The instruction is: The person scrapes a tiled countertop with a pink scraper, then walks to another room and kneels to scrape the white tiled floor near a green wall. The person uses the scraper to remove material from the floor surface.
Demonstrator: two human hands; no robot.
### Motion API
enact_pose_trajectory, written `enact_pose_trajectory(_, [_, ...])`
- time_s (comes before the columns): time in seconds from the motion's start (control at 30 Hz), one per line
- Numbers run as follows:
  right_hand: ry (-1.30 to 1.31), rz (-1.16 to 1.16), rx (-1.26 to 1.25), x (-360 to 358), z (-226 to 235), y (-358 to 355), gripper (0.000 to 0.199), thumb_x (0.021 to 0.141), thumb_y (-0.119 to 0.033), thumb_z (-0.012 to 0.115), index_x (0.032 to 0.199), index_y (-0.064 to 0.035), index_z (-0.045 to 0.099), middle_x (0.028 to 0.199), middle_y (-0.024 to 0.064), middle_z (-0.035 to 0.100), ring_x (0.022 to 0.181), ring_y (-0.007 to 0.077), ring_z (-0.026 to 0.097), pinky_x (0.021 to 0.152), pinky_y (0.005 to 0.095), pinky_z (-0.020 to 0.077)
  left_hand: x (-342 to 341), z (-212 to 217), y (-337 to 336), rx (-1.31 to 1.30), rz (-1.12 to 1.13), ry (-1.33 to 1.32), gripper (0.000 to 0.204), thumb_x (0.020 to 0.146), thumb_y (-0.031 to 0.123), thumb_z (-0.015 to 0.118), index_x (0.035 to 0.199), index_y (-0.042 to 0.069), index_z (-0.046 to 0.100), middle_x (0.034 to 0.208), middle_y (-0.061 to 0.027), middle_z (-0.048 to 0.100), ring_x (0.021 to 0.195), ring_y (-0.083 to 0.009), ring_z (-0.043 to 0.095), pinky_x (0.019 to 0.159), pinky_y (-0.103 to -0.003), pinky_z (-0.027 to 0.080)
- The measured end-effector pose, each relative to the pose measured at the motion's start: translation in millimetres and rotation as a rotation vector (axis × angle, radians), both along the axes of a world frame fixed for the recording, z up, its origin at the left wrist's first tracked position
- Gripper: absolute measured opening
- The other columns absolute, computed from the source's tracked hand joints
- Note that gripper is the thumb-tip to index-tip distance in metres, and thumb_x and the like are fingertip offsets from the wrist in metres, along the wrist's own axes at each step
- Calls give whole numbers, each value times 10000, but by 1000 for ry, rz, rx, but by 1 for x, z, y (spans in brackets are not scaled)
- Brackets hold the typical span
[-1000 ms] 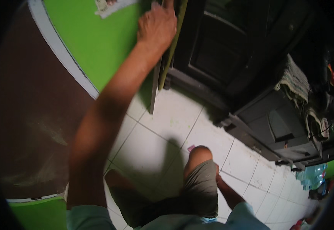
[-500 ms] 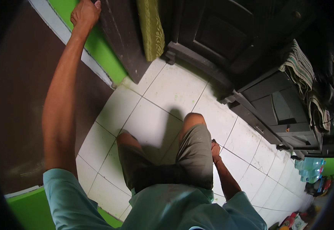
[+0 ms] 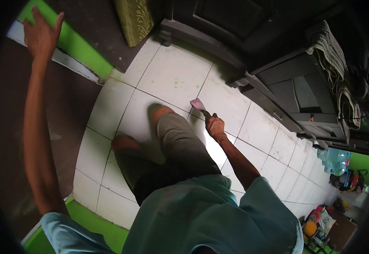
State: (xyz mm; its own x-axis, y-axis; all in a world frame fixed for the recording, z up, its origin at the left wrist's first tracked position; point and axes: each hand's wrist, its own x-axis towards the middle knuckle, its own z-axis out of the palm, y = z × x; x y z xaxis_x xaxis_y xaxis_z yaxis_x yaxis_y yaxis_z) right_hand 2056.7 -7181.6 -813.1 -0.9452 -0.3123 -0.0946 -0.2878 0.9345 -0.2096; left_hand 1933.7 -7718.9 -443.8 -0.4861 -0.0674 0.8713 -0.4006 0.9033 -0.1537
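Observation:
My right hand [image 3: 215, 127] is wrapped round the dark handle of a putty knife [image 3: 197, 104], held over the tiled floor beside my right knee. Its flat blade has a pinkish tint and points away from me to the left. At the upper left my left arm is stretched out, and my left hand [image 3: 42, 37] has its fingers spread. That hand overlaps the green wall strip [image 3: 76, 46] and the pale trim [image 3: 72, 62] beside it; I cannot tell whether it touches them. It holds nothing.
Dark wooden cabinets [image 3: 222, 59] line the far and right sides. Striped cloths [image 3: 328, 51] hang on one of them. A green patterned curtain [image 3: 133, 23] hangs by a brown door panel [image 3: 97, 27]. Water bottles [image 3: 335, 161] and mixed items stand at the right. Small green specks dot the white tiles [image 3: 172, 76].
My right hand has swung forward from beside my thigh, bringing the putty knife into view. My left hand has left the brown panel's edge, shifted left and spread its fingers.

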Motion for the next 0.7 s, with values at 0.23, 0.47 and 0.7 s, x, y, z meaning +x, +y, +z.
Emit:
enact_pose_trajectory(0.23, [-6,5,83,-57,13,-57,239,879,-150,441,1041,-29,570,848,212,599,730,351,646,658,454,517,221,-273,36,512,21,-755,867,794,446,681,1419,12,267,1406,-349,257,1296,-487,302,1037,-525,324])
enact_pose_trajectory(0.47, [266,105,240,-47,1,-24,204,858,-126,456,997,-9,548,829,188,597,683,320,626,625,422,505,298,-370,107,1039,309,-797,896,784,510,659,1438,75,228,1380,-321,317,1282,-452,348,999,-524,383])
enact_pose_trajectory(0.7, [-119,-29,154,-71,40,-58,211,874,-144,445,855,0,599,804,181,614,726,325,644,640,421,520,274,-360,94,875,322,-789,900,778,591,621,1429,90,253,1392,-295,322,1273,-436,371,994,-513,393])
